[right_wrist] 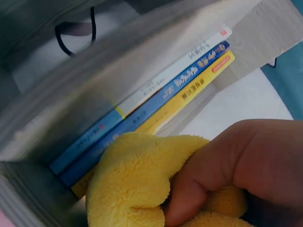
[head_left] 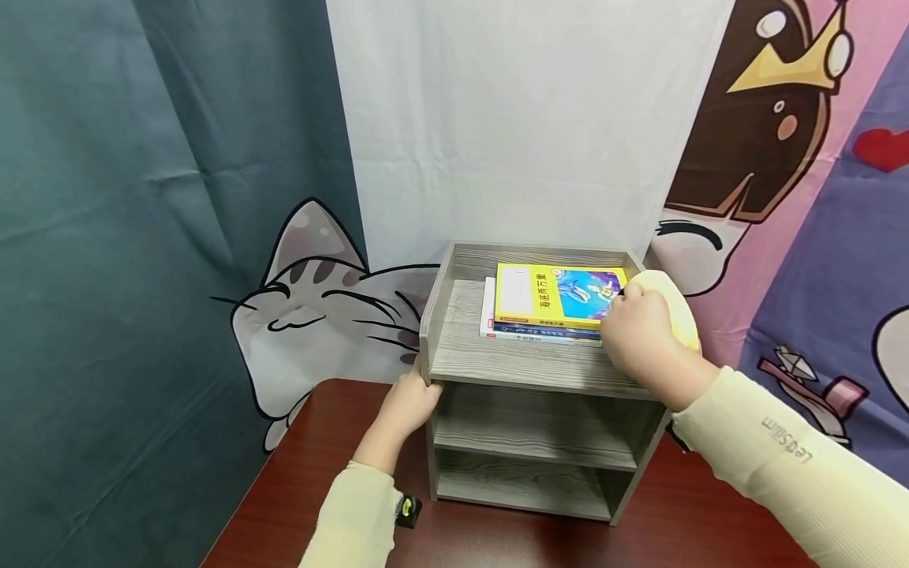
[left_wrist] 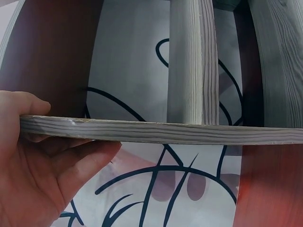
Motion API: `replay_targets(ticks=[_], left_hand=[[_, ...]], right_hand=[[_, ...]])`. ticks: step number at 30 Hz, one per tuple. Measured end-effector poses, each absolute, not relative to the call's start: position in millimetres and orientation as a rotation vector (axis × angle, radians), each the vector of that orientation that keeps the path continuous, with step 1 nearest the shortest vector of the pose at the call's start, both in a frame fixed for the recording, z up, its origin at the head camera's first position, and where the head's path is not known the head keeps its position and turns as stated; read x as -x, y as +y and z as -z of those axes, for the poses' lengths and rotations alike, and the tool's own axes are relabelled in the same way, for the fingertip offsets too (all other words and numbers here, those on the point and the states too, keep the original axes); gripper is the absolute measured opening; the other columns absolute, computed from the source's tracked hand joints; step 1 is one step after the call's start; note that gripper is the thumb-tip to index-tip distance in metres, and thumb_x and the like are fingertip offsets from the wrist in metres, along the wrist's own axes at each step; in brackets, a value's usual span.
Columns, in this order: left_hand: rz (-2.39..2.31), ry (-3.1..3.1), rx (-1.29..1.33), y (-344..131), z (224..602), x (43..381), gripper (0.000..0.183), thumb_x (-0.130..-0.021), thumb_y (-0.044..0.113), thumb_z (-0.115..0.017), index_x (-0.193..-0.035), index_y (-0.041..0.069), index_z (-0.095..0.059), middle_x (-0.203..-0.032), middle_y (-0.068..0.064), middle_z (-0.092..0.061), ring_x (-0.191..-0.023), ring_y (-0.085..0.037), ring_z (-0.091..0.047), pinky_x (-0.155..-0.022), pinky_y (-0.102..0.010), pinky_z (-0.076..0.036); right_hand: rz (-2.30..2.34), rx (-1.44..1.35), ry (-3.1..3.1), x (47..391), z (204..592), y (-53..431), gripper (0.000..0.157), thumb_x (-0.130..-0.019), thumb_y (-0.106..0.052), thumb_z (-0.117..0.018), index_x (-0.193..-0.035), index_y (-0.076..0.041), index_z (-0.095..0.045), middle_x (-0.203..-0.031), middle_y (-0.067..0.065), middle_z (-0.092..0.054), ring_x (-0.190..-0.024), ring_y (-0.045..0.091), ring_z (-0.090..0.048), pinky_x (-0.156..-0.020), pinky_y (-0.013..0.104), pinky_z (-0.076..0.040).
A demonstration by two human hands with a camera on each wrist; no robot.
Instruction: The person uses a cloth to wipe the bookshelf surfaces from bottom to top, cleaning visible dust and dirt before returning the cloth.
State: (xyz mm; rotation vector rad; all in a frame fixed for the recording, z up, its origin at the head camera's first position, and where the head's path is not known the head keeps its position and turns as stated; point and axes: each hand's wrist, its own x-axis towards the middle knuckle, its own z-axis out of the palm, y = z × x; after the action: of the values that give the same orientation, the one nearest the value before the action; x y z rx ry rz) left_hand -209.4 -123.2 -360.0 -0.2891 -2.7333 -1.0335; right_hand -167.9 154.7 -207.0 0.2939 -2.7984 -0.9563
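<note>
A small grey wood-grain shelf [head_left: 533,456] stands on the table. My left hand [head_left: 408,402] grips its left side panel; in the left wrist view the thumb lies on one face of the panel edge [left_wrist: 156,133] and the fingers on the other. My right hand [head_left: 642,335] holds a fluffy yellow cloth [right_wrist: 137,177], bunched in the fingers, at the right side of the shelf's top. Beside that hand lies a stack of books: a yellow book [head_left: 521,293] on top, a blue one [right_wrist: 189,78] and a white one [right_wrist: 177,71] beneath. The cloth partly covers the spines in the right wrist view.
Below the top tray, the shelf has two compartments with a middle board [head_left: 533,454]. The reddish-brown table [head_left: 284,489] extends to both sides. Printed curtains [head_left: 525,118] hang close behind, with a cat picture [head_left: 312,315] at the left.
</note>
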Motion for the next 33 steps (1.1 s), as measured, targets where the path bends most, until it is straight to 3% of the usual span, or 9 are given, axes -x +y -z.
replay_targets(ticks=[14,20,28,33], left_hand=[[1.046,-2.740,0.288,-123.8,359.9,208.6,0.042,-0.091,0.027,-0.050,-0.127,0.005,-0.045,-0.105,-0.023,-0.063,-0.094,-0.037,-0.061,-0.074,-0.052,-0.045],[1.043,-2.747,0.290,-124.1,361.1,209.3,0.042,-0.091,0.026,-0.050,-0.127,0.004,-0.047,-0.108,-0.023,-0.062,-0.096,-0.037,-0.060,-0.076,-0.052,-0.044],[1.045,-2.747,0.276,-124.8,361.2,208.7,0.043,-0.090,0.023,-0.051,-0.129,0.003,-0.046,-0.111,-0.023,-0.061,-0.098,-0.037,-0.059,-0.077,-0.052,-0.044],[1.044,-2.744,0.290,-124.5,362.1,209.2,0.043,-0.090,0.023,-0.050,-0.129,0.003,-0.046,-0.111,-0.023,-0.061,-0.098,-0.038,-0.059,-0.078,-0.052,-0.044]], right_hand=[[0.966,-0.417,-2.642,145.0,231.2,161.1,0.024,-0.064,-0.021,-0.080,-0.078,-0.004,-0.071,-0.075,0.014,-0.060,-0.070,0.027,-0.044,-0.053,0.037,-0.043],[0.817,-0.491,-2.568,135.7,237.6,169.2,0.010,-0.068,-0.012,-0.074,-0.067,-0.005,-0.067,-0.070,0.012,-0.054,-0.071,0.029,-0.044,-0.050,0.037,-0.041],[0.631,-0.593,-2.526,122.3,235.4,175.6,0.006,-0.067,-0.008,-0.068,-0.064,-0.008,-0.062,-0.071,0.009,-0.055,-0.071,0.032,-0.045,-0.051,0.038,-0.036],[0.524,-0.666,-2.503,112.7,233.0,181.5,0.007,-0.063,-0.006,-0.070,-0.065,-0.004,-0.064,-0.074,0.009,-0.055,-0.071,0.032,-0.044,-0.056,0.039,-0.038]])
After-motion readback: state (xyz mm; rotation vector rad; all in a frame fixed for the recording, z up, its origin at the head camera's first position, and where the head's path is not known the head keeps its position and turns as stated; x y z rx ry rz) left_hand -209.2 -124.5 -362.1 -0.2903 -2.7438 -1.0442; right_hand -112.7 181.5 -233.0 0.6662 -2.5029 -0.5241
